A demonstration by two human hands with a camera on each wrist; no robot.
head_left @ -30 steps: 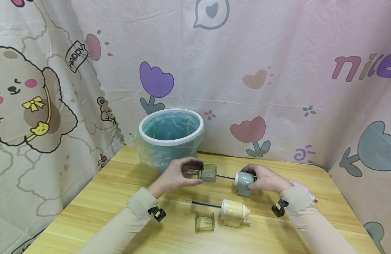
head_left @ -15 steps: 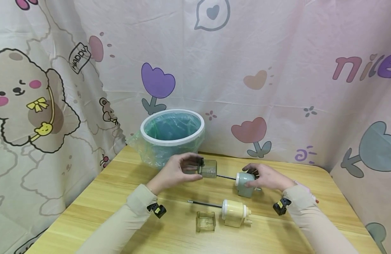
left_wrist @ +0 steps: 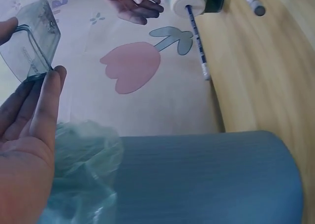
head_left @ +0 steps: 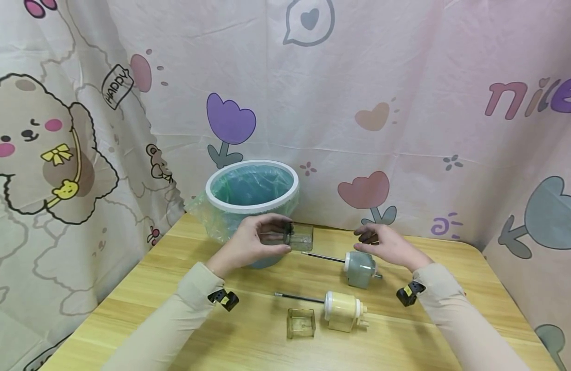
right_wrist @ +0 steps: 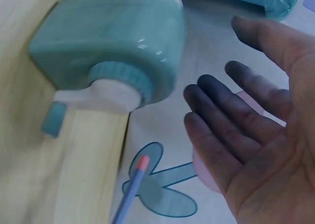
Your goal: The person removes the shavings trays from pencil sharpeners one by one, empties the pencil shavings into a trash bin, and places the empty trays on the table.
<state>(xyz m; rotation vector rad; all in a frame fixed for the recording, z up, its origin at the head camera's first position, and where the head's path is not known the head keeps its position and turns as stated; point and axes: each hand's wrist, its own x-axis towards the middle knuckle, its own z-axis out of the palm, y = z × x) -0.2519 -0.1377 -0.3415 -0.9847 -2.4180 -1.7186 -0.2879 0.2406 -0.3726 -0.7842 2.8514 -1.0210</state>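
Note:
My left hand (head_left: 250,242) pinches a clear shavings drawer (head_left: 301,238) between thumb and fingers, raised off the table in front of the bin. In the left wrist view the drawer (left_wrist: 42,37) is tilted, and its open side faces the palm. A grey-green crank pencil sharpener (head_left: 360,270) stands on the table with a dark pencil (head_left: 324,256) sticking out leftward. Just above it hovers my right hand (head_left: 387,245), fingers loosely bent and holding nothing. The right wrist view shows the gap between those fingers and the sharpener's crank (right_wrist: 115,95). Dark smudges mark the fingertips.
Nearer the front stand a yellow sharpener (head_left: 343,312) with another pencil (head_left: 299,297) in it and a second clear drawer (head_left: 301,324). A lined bin (head_left: 248,208) stands at the back left. A red-tipped stick (right_wrist: 133,184) lies near my right sleeve.
My right hand has let go of the grey-green sharpener and risen above it. My left hand has lifted the drawer up and slightly left, away from the pencil's end.

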